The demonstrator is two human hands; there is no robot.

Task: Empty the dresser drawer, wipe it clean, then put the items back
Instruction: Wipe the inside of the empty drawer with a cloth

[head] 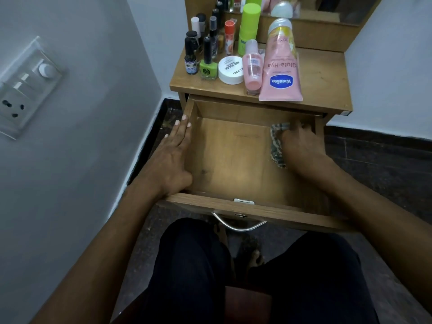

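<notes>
In the far right corner of the open drawer [233, 155], the right hand [301, 146] presses a checked cloth [277, 146] against the drawer floor, fingers curled over it, grip closed on the cloth. Left hand [173, 155] lies flat along the drawer's left wall, fingers straight, nothing held; it looks to be steadying the drawer.

Drawer holds nothing but the cloth and hand. A dark smudge [204, 171] sits on its floor near the left front corner, well apart from the cloth. Judgement: emptying done, wiping under way, refilling not begun.

The items stand on the desk [327, 78] directly above the drawer's back edge: a pink tube [281, 73] lying with its flat end hanging just over the desk's front edge, a pink bottle [252, 66] lying beside it, a white jar [231, 70], a green polish bottle [208, 64], and other small upright bottles crowded behind.

Risks as I read them:
- A jolt from the wiping arm or a knock to the desk could tip the tube or the pink bottle into the drawer; the overhang is the cause.
- The upright bottles are packed close; one bump could topple several.
- Pressing down hard on a drawer pulled this far out could strain its runners.
- Wiping only the right side would leave the smudge.
- Left fingers on the wall could be pinched if the drawer slides in.
</notes>
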